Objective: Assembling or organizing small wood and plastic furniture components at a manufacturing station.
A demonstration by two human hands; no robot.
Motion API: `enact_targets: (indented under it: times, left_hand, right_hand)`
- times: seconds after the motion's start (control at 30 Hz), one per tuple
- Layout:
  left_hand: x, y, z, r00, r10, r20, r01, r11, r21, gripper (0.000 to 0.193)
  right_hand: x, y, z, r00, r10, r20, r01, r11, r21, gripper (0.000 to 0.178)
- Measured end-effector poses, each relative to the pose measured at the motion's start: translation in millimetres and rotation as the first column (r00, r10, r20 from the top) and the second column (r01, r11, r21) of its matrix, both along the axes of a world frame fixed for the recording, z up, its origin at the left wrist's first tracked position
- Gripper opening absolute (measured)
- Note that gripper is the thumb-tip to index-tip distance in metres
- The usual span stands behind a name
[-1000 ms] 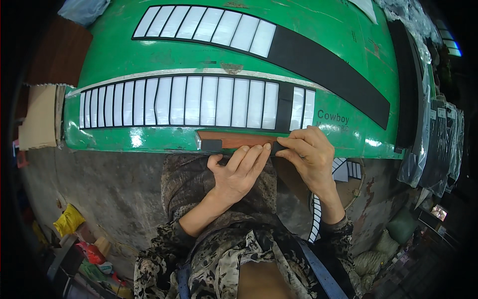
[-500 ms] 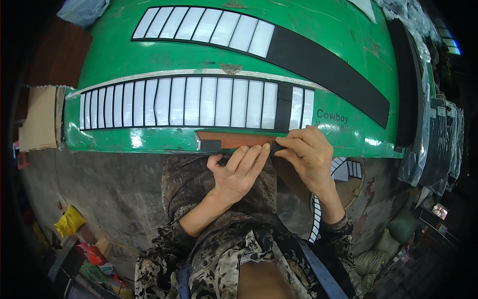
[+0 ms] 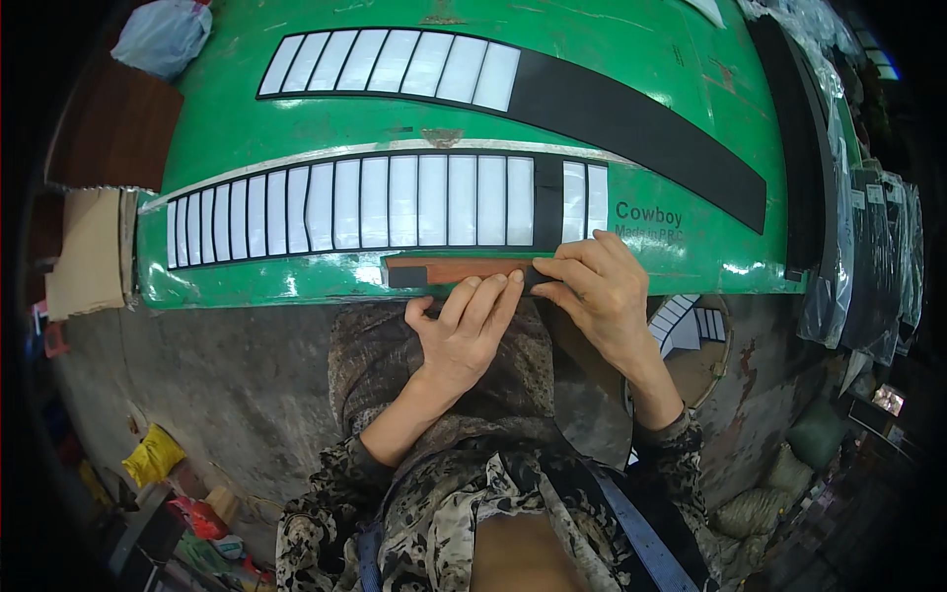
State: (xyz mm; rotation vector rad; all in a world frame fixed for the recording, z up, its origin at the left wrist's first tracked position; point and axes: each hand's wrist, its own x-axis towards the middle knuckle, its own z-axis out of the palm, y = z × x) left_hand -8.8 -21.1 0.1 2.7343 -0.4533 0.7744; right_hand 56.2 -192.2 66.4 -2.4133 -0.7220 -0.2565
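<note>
A narrow reddish-brown strip (image 3: pixel 449 267) lies along the near edge of the green table, with a small black block (image 3: pixel 406 276) at its left end. My left hand (image 3: pixel 464 321) rests at the strip with fingers stretched out; their tips press near its right end, and the thumb stands apart at the table edge. Between thumb and forefinger, my right hand (image 3: pixel 600 286) pinches a small black piece (image 3: pixel 534 273) at that same end. Most of this piece is hidden by the fingers. Just beyond lies a long black strip with white panels (image 3: pixel 375 202).
A curved black strip (image 3: pixel 631 128), partly covered with white panels, lies farther back on the green table (image 3: pixel 691 266). Long black pieces (image 3: pixel 789 148) and plastic-wrapped stock line the right side. Cardboard (image 3: pixel 91 252) stands at the left. A round container with panelled strips (image 3: pixel 691 335) is below right.
The whole view has shifted slightly. Both hands keep nearly the same hold at the brown strip's right end. The panelled strip beside my right forearm is now mostly hidden by a dark shape.
</note>
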Motion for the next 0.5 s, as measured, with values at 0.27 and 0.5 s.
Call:
enact_targets:
  times: [0.27, 0.5]
  left_hand:
    - [1.5, 1.4, 2.5, 0.999, -0.033, 0.023, 0.032, 0.999, 0.015, 0.041]
    - [1.5, 2.0, 3.8, 0.999, -0.04, 0.008, 0.04, 0.999, 0.001, 0.043]
  right_hand:
    - [2.7, -10.5, 6.9, 0.995, -0.017, -0.094, 0.023, 0.997, 0.069, 0.024]
    - [-0.5, -6.7, 8.5, 0.995, -0.015, -0.097, 0.016, 1.0, 0.006, 0.027]
